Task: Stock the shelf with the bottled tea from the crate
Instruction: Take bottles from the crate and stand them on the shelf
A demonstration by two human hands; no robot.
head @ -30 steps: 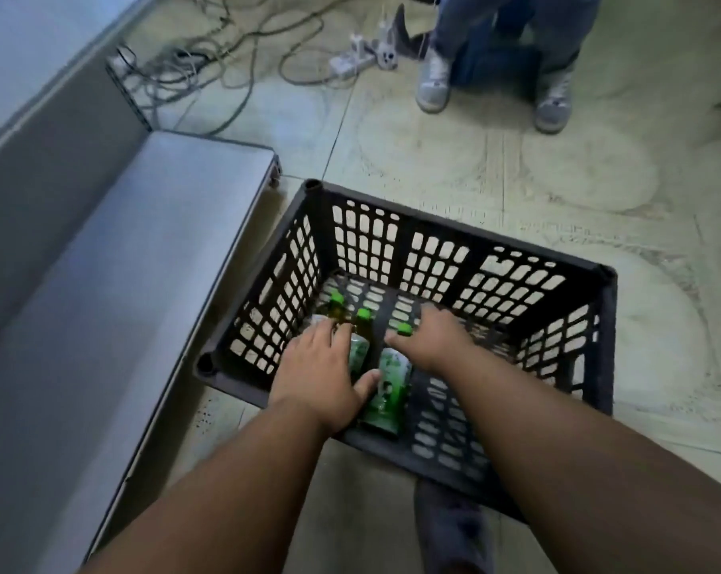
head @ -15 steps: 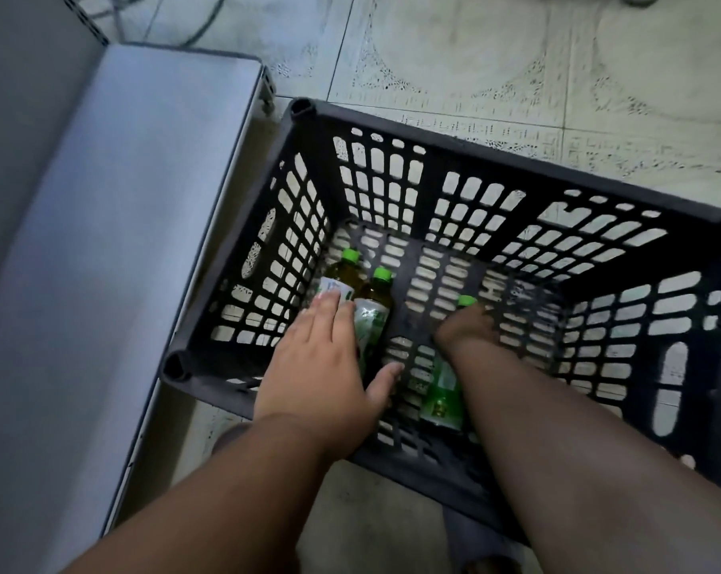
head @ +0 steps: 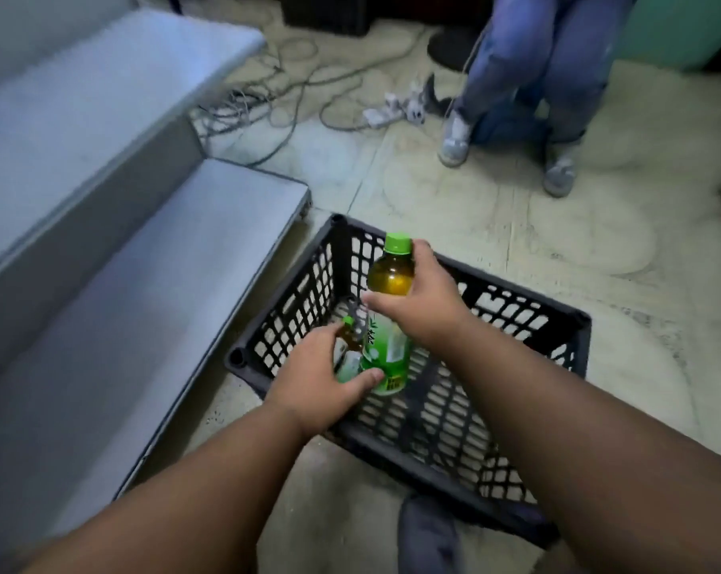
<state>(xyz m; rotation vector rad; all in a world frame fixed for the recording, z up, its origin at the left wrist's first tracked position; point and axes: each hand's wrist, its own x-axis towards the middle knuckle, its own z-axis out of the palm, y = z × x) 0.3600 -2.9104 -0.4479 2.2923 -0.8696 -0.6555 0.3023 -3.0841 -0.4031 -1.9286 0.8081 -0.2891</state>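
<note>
My right hand (head: 423, 302) grips a tea bottle (head: 387, 316) with a green cap and green label, held upright above the black plastic crate (head: 454, 412). My left hand (head: 313, 389) is lower, inside the crate's near-left corner, closed around a second tea bottle (head: 347, 345), which it mostly hides; only the cap and part of the label show. The grey metal shelf (head: 114, 316) lies to the left of the crate, with a higher tier (head: 81, 97) behind it. No bottles stand on either tier.
A person in blue jeans and grey sneakers (head: 516, 130) stands on the floor beyond the crate. Tangled cables and a white power strip (head: 387, 111) lie near the shelf's far end. My own foot (head: 429, 536) shows below the crate.
Both hands were down in the crate on the bottles. My right hand has lifted one bottle up above the crate; my left hand has closed on another. The camera has tilted up.
</note>
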